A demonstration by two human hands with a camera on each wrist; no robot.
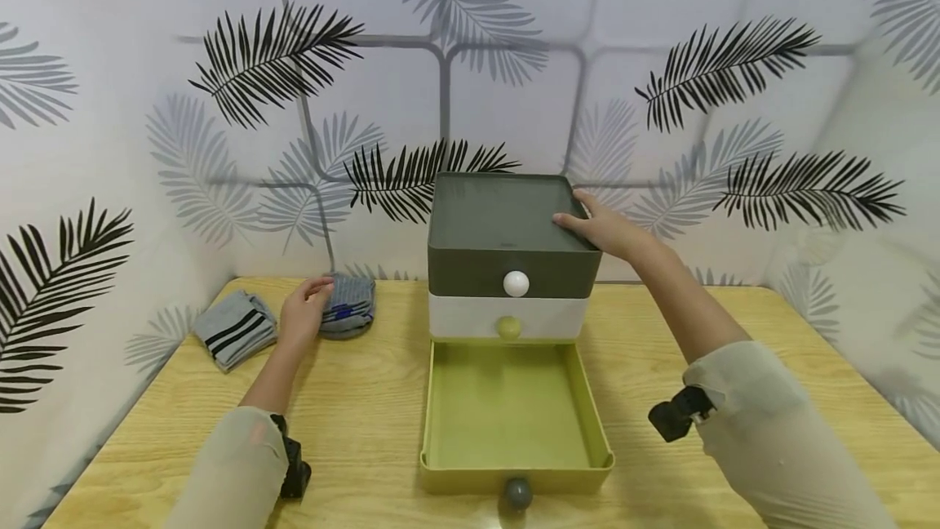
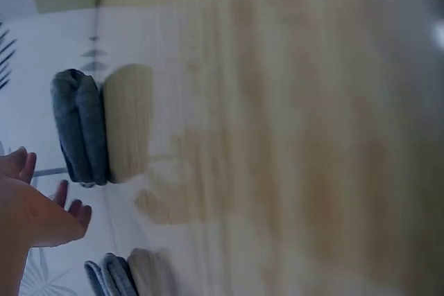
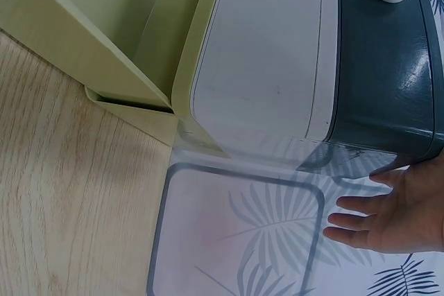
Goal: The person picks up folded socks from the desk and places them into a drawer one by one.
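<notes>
My left hand (image 1: 303, 313) is at the left edge of a folded dark grey sock bundle (image 1: 348, 307) with a blue mark. In the left wrist view its fingers are apart and loosely bent beside the bundle (image 2: 82, 129), pinching nothing. A lighter grey folded bundle (image 1: 235, 330) with two black stripes lies further left. My right hand (image 1: 604, 225) rests on the right rim of the stacked drawer unit (image 1: 507, 215), its fingers extended in the right wrist view. The bottom yellow-green drawer (image 1: 514, 411) is pulled out, with nothing inside it.
Above the pulled-out drawer, a white drawer (image 1: 470, 317) with a yellow-green knob and a dark grey drawer (image 1: 463, 274) with a white knob are closed. The unit stands on a wooden table (image 1: 367, 431). A leaf-patterned curtain (image 1: 382, 104) hangs behind.
</notes>
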